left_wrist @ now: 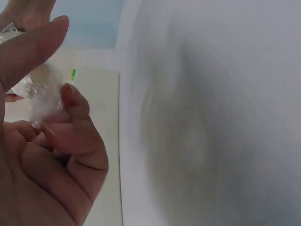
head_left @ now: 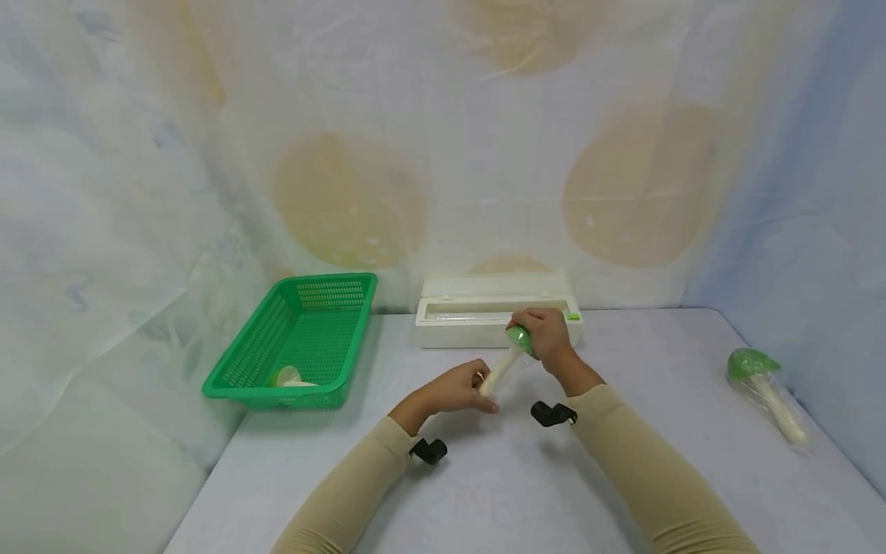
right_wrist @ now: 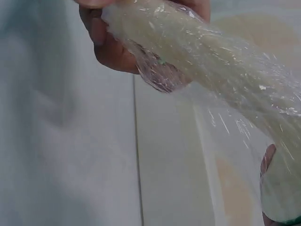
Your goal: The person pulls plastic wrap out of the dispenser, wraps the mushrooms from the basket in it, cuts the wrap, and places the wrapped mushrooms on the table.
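A ladle with a green bowl and a cream handle (head_left: 503, 371) slants between my two hands, wrapped in clear plastic film (right_wrist: 225, 61). My right hand (head_left: 543, 335) grips it by the green bowl, which the fingers partly cover. Lower down, my left hand (head_left: 453, 388) has its thumb and fingers curled about the handle's end, where film bunches up in the left wrist view. Just behind the hands stands a white cling film dispenser (head_left: 460, 335), its lid raised and a green slider at its right end.
On the left sits a green plastic basket (head_left: 321, 338) holding a cream-handled utensil (head_left: 289, 377). A second film-wrapped green ladle (head_left: 771, 392) lies by the table's right edge. Hanging sheets enclose the back and sides of the white table (head_left: 664, 400).
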{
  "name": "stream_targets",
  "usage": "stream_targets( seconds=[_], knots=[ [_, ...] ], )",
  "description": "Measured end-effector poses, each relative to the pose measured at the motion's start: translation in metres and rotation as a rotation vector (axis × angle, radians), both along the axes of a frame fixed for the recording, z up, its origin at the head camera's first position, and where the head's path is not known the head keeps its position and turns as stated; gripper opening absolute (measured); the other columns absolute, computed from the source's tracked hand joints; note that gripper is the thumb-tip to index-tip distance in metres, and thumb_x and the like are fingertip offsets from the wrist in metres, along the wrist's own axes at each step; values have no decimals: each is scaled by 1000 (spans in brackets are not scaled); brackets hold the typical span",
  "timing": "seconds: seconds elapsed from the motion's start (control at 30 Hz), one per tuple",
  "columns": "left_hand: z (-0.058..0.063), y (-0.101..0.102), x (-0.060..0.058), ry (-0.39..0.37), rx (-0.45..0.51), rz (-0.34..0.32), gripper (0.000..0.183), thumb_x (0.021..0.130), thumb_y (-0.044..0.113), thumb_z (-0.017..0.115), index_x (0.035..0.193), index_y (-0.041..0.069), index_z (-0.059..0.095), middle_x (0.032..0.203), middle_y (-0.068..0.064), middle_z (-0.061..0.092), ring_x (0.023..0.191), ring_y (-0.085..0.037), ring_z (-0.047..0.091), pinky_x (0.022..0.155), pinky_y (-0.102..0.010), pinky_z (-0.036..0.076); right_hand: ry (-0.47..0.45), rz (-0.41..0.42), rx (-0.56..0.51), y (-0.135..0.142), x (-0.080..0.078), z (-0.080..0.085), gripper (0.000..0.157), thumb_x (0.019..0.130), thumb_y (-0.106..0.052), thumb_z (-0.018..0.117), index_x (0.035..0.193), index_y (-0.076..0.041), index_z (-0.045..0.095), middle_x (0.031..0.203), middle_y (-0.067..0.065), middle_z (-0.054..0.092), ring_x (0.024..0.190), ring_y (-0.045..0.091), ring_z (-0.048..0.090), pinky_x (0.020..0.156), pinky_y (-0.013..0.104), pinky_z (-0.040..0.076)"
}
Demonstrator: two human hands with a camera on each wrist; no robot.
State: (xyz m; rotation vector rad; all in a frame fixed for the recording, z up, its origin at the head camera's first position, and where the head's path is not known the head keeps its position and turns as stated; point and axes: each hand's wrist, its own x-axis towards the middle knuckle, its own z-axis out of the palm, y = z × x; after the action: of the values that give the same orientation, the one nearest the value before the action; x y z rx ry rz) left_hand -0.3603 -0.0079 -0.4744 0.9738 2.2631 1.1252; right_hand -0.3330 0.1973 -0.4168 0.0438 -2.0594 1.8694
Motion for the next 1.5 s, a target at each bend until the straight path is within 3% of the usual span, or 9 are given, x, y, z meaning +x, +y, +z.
stream_targets(
  seconds=[0.2, 0.4, 0.53, 0.67, 0.8, 1.0, 1.13, 1.33, 1.5],
  knots=[
    [-10, 9, 4, 12, 0, 47, 33, 87, 30, 74, 105, 10, 54, 85, -1, 56, 73, -14, 50, 60, -29, 43, 27, -32, 34, -12, 0, -4, 28, 93, -15, 61, 79, 7, 72, 73, 7, 69, 61, 14, 60, 51, 25, 49],
    [-14, 16, 3, -116, 153, 105, 29, 91, 2, 61, 117, 3, 48, 100, -8, 59, 84, -18, 63, 71, -32, 54, 35, -11, 93, -18, -2, -6, 29, 90, -25, 71, 79, 1, 72, 85, 8, 71, 73, 19, 61, 58, 27, 50],
    [-13, 15, 3, -111, 162, 103, 34, 89, -5, 60, 121, 2, 50, 99, -6, 64, 84, -16, 63, 70, -30, 53, 41, 61, 100, -16, -3, -13, 23, 88, -22, 74, 91, 1, 72, 113, 10, 69, 103, 24, 61, 77, 28, 50],
    [-12, 17, 3, -65, 130, 115, 22, 93, 12, 63, 112, 3, 57, 88, -2, 63, 75, -15, 54, 62, -30, 46, 88, 136, 37, -16, -5, -19, 24, 89, -12, 72, 104, 7, 70, 129, 11, 62, 123, 24, 53, 91, 28, 46],
    [-13, 24, 4, 53, 104, 195, 37, 84, 33, 76, 103, 5, 63, 84, 1, 60, 72, -14, 51, 60, -31, 43, 129, 71, -44, -23, -5, -21, 19, 87, -9, 73, 98, 7, 73, 106, 15, 71, 101, 23, 65, 82, 27, 51],
    [-16, 36, 13, 222, 6, 301, 30, 81, 31, 79, 92, 7, 65, 69, 3, 52, 64, -13, 49, 54, -29, 41, 144, -128, 38, -37, -5, -23, 25, 90, -21, 71, 75, -1, 75, 77, 6, 72, 70, 14, 62, 60, 23, 51],
    [-14, 37, 17, 216, 12, 294, 22, 86, 25, 75, 87, 7, 62, 68, 2, 53, 61, -12, 49, 52, -27, 41, 151, -199, 121, -40, -5, -22, 32, 93, -24, 67, 71, -3, 75, 73, 7, 71, 69, 19, 62, 56, 23, 49],
    [-12, 31, 10, 210, 72, 298, 28, 87, 27, 75, 99, 5, 65, 78, 3, 61, 67, -11, 53, 56, -28, 43, 115, -233, 98, -33, -5, -20, 29, 93, -23, 66, 74, -4, 77, 82, 8, 73, 77, 22, 63, 59, 23, 48],
    [-10, 22, 6, 137, 81, 249, 37, 86, 31, 75, 109, 10, 56, 81, 0, 58, 68, -14, 52, 56, -30, 43, 113, -165, 100, -23, -5, -18, 27, 95, -22, 64, 83, -2, 77, 93, 10, 73, 85, 18, 64, 66, 25, 52]
  ],
)
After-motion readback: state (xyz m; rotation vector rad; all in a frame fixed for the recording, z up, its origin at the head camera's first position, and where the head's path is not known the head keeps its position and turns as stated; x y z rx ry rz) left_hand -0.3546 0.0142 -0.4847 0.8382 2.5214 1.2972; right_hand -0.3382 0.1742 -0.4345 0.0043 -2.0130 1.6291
